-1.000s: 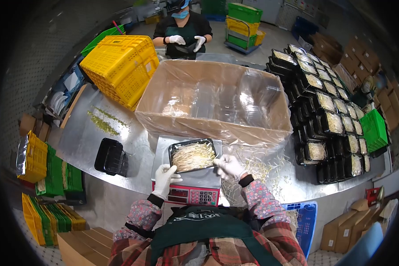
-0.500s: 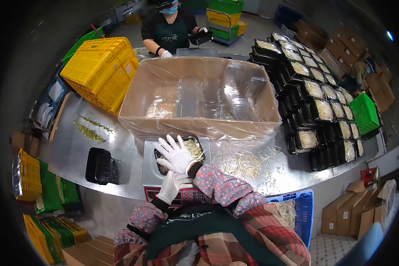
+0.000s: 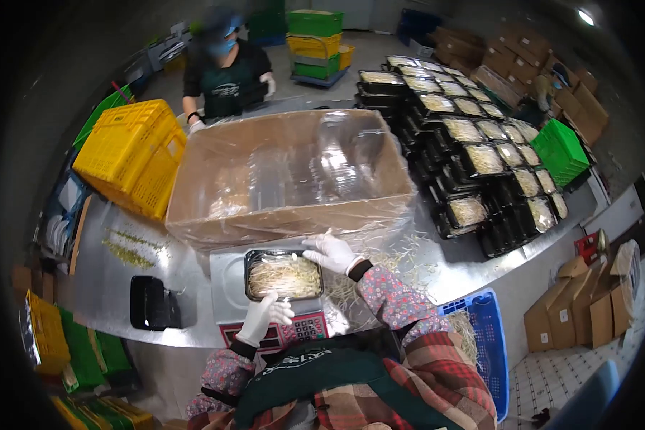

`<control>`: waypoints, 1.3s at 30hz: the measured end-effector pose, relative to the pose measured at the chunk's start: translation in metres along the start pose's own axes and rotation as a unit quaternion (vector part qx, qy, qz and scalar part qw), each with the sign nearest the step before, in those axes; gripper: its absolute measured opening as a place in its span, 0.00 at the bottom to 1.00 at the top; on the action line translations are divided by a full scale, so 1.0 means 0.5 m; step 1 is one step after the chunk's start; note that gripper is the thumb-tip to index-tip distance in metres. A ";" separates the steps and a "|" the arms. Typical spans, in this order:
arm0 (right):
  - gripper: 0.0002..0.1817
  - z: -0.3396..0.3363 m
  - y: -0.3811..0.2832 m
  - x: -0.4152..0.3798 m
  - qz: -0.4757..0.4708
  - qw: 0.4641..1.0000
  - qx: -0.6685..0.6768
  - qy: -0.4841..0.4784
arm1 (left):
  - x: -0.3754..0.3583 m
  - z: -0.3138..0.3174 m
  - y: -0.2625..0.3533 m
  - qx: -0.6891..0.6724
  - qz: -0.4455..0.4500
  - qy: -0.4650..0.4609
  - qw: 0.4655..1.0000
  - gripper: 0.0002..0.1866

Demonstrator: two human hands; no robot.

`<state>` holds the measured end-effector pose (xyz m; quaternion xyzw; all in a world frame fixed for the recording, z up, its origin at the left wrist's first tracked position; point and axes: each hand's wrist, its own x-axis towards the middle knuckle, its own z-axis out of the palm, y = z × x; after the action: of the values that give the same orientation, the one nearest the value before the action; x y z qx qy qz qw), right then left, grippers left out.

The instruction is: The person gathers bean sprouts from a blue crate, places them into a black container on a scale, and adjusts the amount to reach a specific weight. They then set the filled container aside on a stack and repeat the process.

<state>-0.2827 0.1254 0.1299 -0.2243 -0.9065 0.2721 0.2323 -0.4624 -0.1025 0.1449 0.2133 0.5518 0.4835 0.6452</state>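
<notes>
A black plastic tray [image 3: 285,277] full of bean sprouts sits on the plate of a weighing scale [image 3: 224,287]; the scale's red keypad [image 3: 309,328] faces me. My right hand [image 3: 331,254], in a white glove, is at the tray's far right corner with its fingers stretched out. At the near edge of the tray is my gloved left hand [image 3: 266,319], fingers extended and apart, partly over the scale's front. Loose bean sprouts [image 3: 347,290] lie on the metal table to the right of the scale.
A big plastic-lined carton [image 3: 290,211] holding clear lids stands behind the scale. Left are a yellow crate [image 3: 132,154] and an empty black tray [image 3: 150,302]. Stacked filled packs [image 3: 473,165] rise at right, with a blue basket [image 3: 491,358] below. Another person [image 3: 226,82] stands across the table.
My right hand has come off the sprouts to the tray's right side, uncovering them. My left hand has opened at the tray's near edge. The whole view has shifted and tilted.
</notes>
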 end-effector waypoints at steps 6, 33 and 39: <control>0.15 -0.095 0.002 -0.167 0.267 0.877 0.398 -0.027 | 0.043 0.136 0.055 0.127 -0.033 -0.086 0.988 0.18; 0.17 -0.307 0.470 -0.505 0.386 0.588 0.451 0.550 | -0.047 -0.226 0.079 0.396 0.285 0.502 0.714 0.21; 0.09 -0.067 0.356 -0.538 0.499 0.801 0.292 0.155 | -0.132 -0.493 -0.005 0.578 0.024 0.605 0.546 0.43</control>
<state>-0.0018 0.1287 -0.0319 -0.6061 -0.4991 0.5637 0.2566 -0.6829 -0.2242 0.1022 0.2104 0.9664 0.0900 -0.1168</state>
